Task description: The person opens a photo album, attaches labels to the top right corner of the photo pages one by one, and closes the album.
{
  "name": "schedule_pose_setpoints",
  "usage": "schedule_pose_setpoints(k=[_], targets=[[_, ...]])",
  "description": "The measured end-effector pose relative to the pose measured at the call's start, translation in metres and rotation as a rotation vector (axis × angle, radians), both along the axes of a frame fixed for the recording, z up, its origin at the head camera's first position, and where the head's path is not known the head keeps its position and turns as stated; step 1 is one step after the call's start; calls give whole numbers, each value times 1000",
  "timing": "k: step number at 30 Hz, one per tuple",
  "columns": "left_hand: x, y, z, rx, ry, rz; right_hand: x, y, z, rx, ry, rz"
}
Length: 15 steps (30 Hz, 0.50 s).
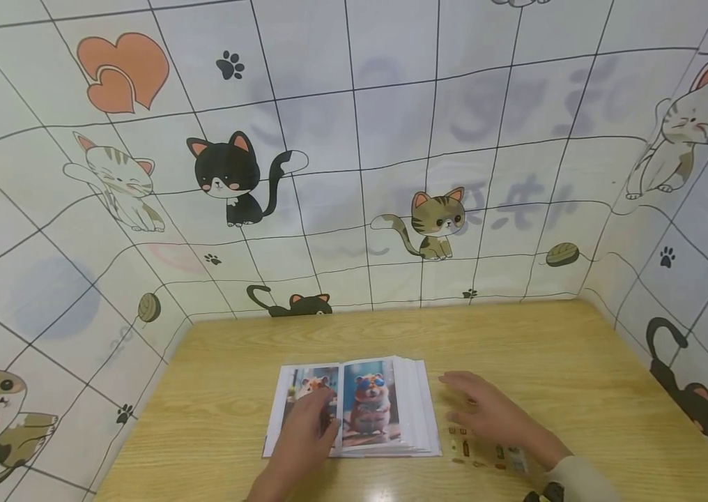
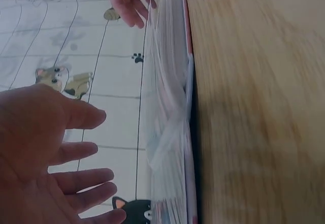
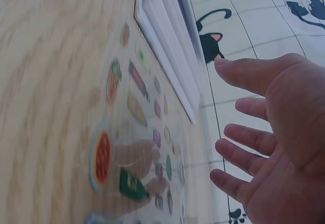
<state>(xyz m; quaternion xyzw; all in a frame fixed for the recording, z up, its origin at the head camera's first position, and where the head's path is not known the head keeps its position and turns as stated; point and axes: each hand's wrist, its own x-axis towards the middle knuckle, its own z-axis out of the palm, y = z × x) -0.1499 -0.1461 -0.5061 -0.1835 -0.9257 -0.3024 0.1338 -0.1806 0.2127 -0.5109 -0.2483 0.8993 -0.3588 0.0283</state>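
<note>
A photo album [image 1: 419, 418] lies spread on the wooden table, with a hamster picture [image 1: 369, 404] on its right page and another, partly covered, on its left page. My left hand [image 1: 309, 436] hovers over the left page, and in the left wrist view its fingers are straight and apart from the pages. My right hand [image 1: 492, 411] is to the right of the album, above a clear sticker sheet [image 3: 134, 107] printed with small food pictures. Its fingers are extended and hold nothing. In the head view this hand hides part of the sheet.
The wooden table [image 1: 228, 390] meets a cloth backdrop [image 1: 354, 209] with cartoon cats and grid lines along its back and sides. A pale sleeve [image 1: 582, 481] covers the right forearm, beside a dark item at the lower edge.
</note>
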Motion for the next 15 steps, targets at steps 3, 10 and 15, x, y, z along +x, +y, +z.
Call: schedule_pose_setpoints(k=[3,10,15], targets=[[1,10,2,-35,38,-67,1,11,1,21,36,-15],[-2,33,3,-54,156,-217,2,29,1,75,62,-44],[-7,51,-1,-76,350,-348,5,39,0,92,24,-58]])
